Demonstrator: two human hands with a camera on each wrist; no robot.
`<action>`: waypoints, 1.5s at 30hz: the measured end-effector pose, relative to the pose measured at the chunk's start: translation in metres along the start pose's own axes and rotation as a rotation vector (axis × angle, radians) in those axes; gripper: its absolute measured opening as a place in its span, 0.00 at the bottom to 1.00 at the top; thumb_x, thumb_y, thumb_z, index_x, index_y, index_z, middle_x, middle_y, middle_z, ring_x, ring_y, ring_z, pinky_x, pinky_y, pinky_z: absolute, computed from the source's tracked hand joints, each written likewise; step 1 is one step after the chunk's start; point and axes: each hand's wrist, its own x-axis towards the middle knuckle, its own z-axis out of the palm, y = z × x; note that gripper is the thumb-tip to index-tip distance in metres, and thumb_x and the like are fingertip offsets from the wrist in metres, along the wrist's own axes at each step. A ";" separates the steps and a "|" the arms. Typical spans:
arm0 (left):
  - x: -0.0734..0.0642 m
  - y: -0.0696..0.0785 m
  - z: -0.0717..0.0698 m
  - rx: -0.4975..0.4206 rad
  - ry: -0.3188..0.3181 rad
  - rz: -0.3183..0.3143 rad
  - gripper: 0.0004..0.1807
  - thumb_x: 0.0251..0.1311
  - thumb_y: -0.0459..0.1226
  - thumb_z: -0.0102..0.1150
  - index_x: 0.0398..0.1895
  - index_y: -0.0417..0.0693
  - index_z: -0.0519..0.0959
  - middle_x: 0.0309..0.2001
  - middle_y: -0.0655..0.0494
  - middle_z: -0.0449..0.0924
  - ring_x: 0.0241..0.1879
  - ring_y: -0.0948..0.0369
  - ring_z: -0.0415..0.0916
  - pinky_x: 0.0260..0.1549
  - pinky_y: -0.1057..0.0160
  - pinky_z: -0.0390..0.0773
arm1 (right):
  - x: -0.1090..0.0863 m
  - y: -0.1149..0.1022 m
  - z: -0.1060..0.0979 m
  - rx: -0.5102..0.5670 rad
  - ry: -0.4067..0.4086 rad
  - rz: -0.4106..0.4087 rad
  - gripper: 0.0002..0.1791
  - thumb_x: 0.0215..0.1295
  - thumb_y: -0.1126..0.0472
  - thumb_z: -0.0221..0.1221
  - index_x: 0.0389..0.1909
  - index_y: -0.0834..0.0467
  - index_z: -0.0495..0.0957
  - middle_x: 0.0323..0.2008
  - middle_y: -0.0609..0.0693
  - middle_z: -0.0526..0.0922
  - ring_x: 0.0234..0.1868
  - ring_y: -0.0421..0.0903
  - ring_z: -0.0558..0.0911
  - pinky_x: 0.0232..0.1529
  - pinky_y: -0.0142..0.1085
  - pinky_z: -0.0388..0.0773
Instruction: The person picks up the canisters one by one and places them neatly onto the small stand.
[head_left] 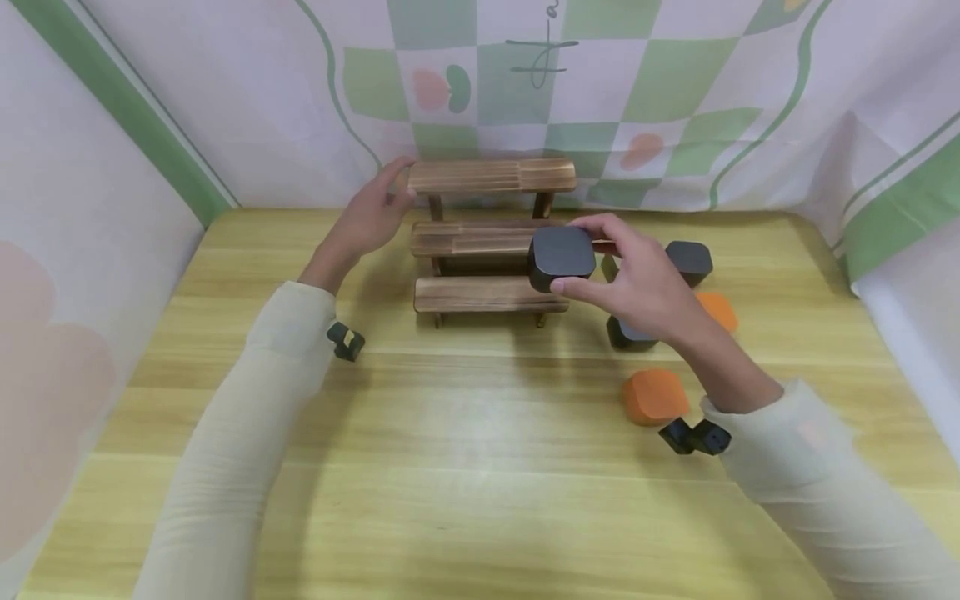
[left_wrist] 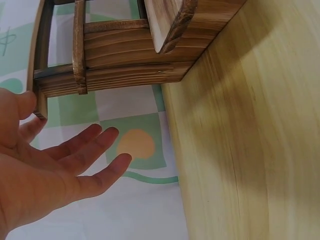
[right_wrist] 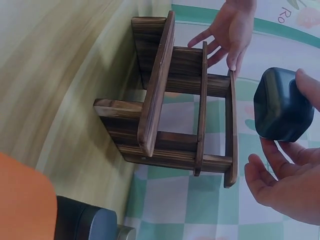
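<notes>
A wooden three-tier stepped rack [head_left: 491,293] stands toward the back of the table. My left hand [head_left: 372,210] is at the left end of its top shelf; in the left wrist view its thumb [left_wrist: 27,104] and index finger pinch that shelf end, the other fingers spread loose. My right hand [head_left: 637,279] grips a black rounded-square block [head_left: 562,252] between thumb and fingers. In the head view the block overlaps the right side of the middle and lower shelves. The right wrist view shows the block [right_wrist: 282,105] held out in front of the rack.
Right of the rack lie another black block [head_left: 688,261], a dark block [head_left: 628,335] partly behind my right hand, an orange block [head_left: 718,310] and a nearer orange block [head_left: 655,396]. A patterned cloth [head_left: 517,83] hangs behind the wooden table [head_left: 465,492].
</notes>
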 end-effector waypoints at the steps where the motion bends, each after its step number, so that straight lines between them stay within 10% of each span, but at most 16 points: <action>1: 0.000 0.001 0.000 0.002 -0.001 -0.003 0.32 0.79 0.49 0.38 0.81 0.63 0.47 0.76 0.49 0.56 0.69 0.49 0.62 0.67 0.46 0.61 | 0.001 -0.001 0.000 -0.008 0.002 0.004 0.38 0.58 0.50 0.73 0.66 0.58 0.69 0.58 0.52 0.76 0.64 0.57 0.72 0.51 0.50 0.69; 20: 0.001 -0.001 0.003 -0.012 -0.001 0.006 0.32 0.79 0.49 0.39 0.81 0.64 0.47 0.74 0.47 0.59 0.68 0.49 0.64 0.65 0.46 0.64 | 0.038 -0.017 0.009 -0.006 0.021 -0.031 0.38 0.59 0.50 0.72 0.66 0.59 0.69 0.60 0.53 0.74 0.63 0.54 0.73 0.63 0.49 0.68; 45: 0.000 0.003 0.001 -0.167 -0.040 0.004 0.31 0.78 0.40 0.43 0.80 0.57 0.48 0.68 0.41 0.65 0.60 0.44 0.71 0.51 0.49 0.77 | 0.069 -0.014 0.024 0.055 0.050 -0.030 0.40 0.58 0.50 0.72 0.69 0.58 0.68 0.56 0.55 0.75 0.52 0.50 0.76 0.49 0.43 0.72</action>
